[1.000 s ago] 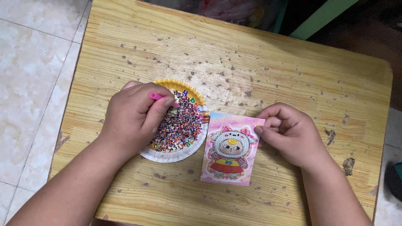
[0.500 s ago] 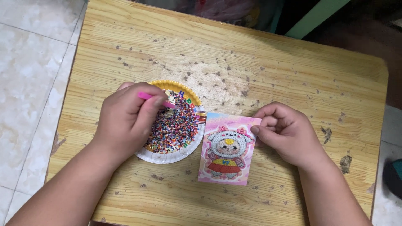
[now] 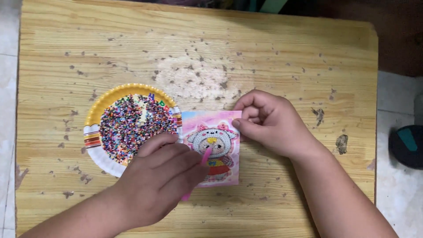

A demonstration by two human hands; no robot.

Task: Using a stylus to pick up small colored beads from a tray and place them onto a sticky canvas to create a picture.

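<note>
Where the wooden table (image 3: 273, 48) fills most of the frame, a paper plate (image 3: 102, 115) with a yellow rim sits at centre left, heaped with tiny beads (image 3: 130, 125) of many colours. Just below and right of it, the left hand (image 3: 161, 180) comes in from the lower left corner, covering the plate's lower right edge. Its fingers are curled tight around a pink pen (image 3: 205, 156), gripping it so that the tip points up and right. That tip rests on a small pink card (image 3: 220, 128) in the middle of the frame, touching the picture of a round-faced cartoon figure in a pale hood, near a yellow spot at the top of the face. The card lies flat on the table, its left edge just beside the plate's rim. To the right, the right hand (image 3: 271, 123) reaches in from the lower right corner, its fingers folded in a loose fist, with the thumb and first finger pressing the card's right edge against the table. The tabletop around them is scuffed and dotted with dark specks, with a pale worn patch above the card. At the far right edge, off the table, a dark round thing (image 3: 407, 145) with a teal mark lies on the floor.
</note>
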